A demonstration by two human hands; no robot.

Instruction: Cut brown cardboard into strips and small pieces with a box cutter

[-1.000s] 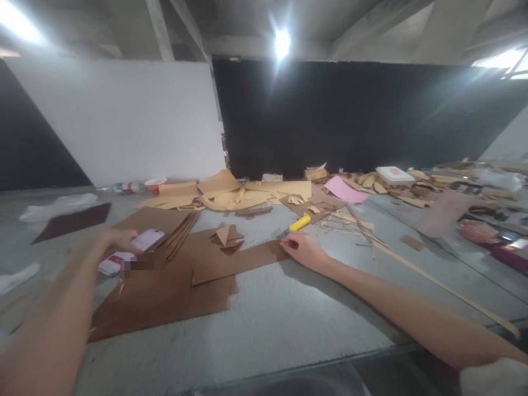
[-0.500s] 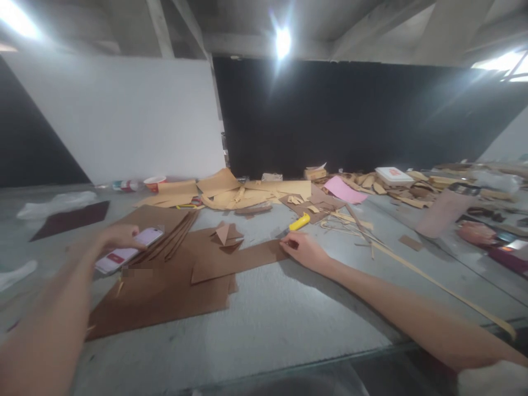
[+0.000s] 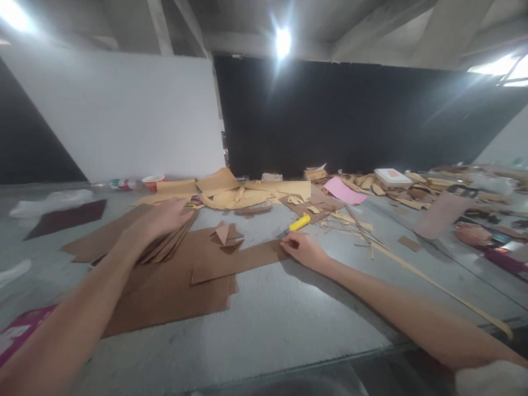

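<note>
My right hand (image 3: 307, 250) pinches the right end of a long brown leather-like strip (image 3: 239, 261) lying flat on the table. Just beyond its fingers lies a yellow-handled utility knife (image 3: 300, 222). My left hand (image 3: 167, 215), slightly blurred, reaches over a fanned stack of brown strips (image 3: 171, 242), its fingers stretched forward. Whether the fingertips touch the stack I cannot tell. Larger brown sheets (image 3: 173, 302) lie beneath the strip and my left forearm. Small folded brown scraps (image 3: 225, 234) rest on the sheets. My left forearm hides the area where the phone was.
Tan sheets (image 3: 177, 190) and offcuts line the back of the table. A pink sheet (image 3: 344, 190), thin trimmings (image 3: 346, 223) and a white box (image 3: 391, 177) lie to the right. A pinkish bottle (image 3: 441, 212) stands farther right. A dark sheet (image 3: 68, 217) is at left.
My left hand has let go of the phone and moved right and forward over the brown strips. The phone is now mostly hidden. My right hand stays on the strip.
</note>
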